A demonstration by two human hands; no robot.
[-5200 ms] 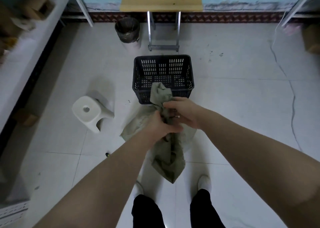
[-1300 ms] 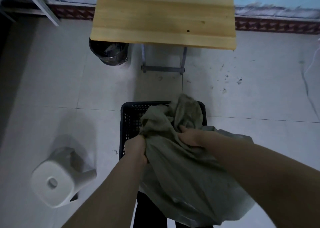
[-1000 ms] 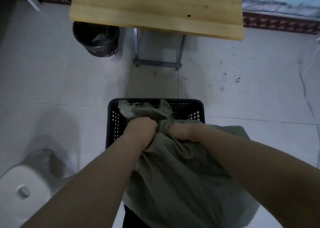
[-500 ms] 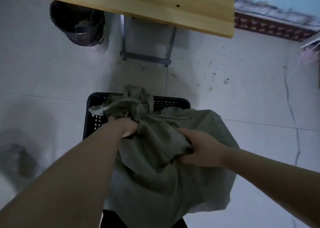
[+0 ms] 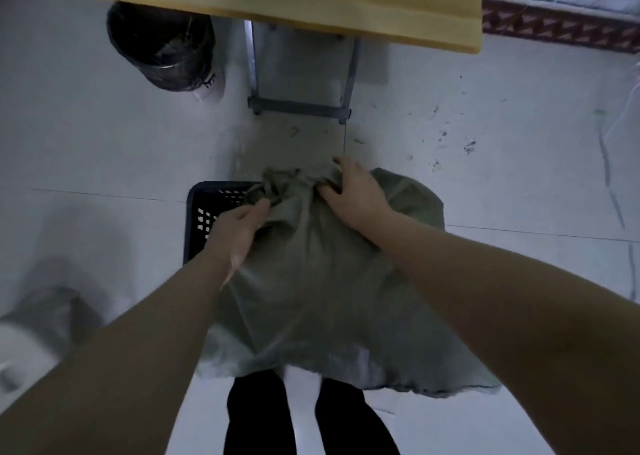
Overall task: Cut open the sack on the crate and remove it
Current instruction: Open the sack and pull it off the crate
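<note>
Pale tiled floor [image 5: 104, 149], scuffed and marked at right. Standing on it: black slotted crate [image 5: 202, 212], dark bin [image 5: 162, 49], grey table frame [image 5: 298, 106], white stool [image 5: 20, 350] at left edge.

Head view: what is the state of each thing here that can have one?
sack: draped over the crate, far end bunched
crate: mostly covered, one corner showing
left hand: grips the sack
right hand: grips the bunched end
bin: upright, with a dark liner
stool: too blurred to tell
</note>
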